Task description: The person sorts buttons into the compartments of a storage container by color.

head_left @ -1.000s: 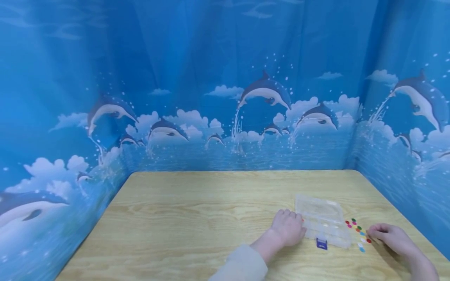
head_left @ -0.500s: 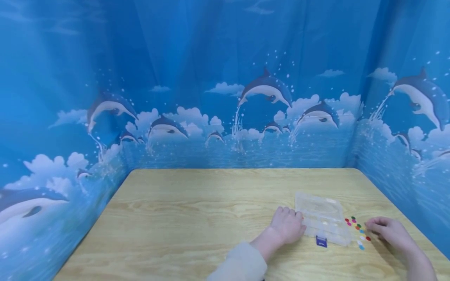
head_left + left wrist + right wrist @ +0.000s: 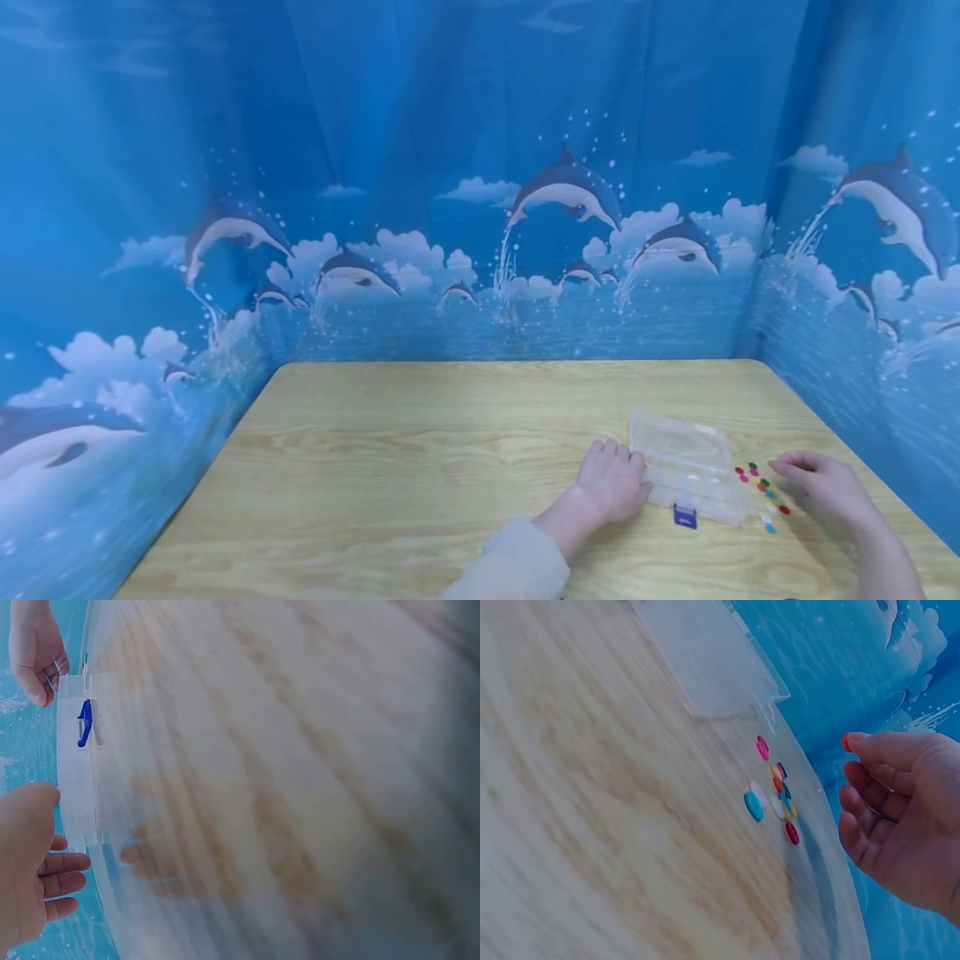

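A clear plastic compartment box (image 3: 693, 487) lies on the table with its lid (image 3: 678, 440) folded back and a dark blue latch (image 3: 685, 517) at the near side. My left hand (image 3: 615, 482) holds the box's left end, thumb and index finger at its corner; the remaining fingers hang below in the left wrist view. Just right of the box lie several colourful buttons (image 3: 754, 805), including pink, red, green, yellow, white and blue ones. My right hand (image 3: 907, 814) hovers beyond them, pinching a red-orange button (image 3: 846, 742) between thumb and index finger.
The pale wood-grain table (image 3: 420, 467) carries the box and buttons on its right side. Blue curtains (image 3: 420, 167) printed with dolphins and clouds enclose its back and sides. Small orange spots show near the left hand, inside or behind the box; I cannot tell which.
My right hand has lifted from the near end of the button pile and moved farther back and slightly left, carrying a button. My left hand and the box stay in place.
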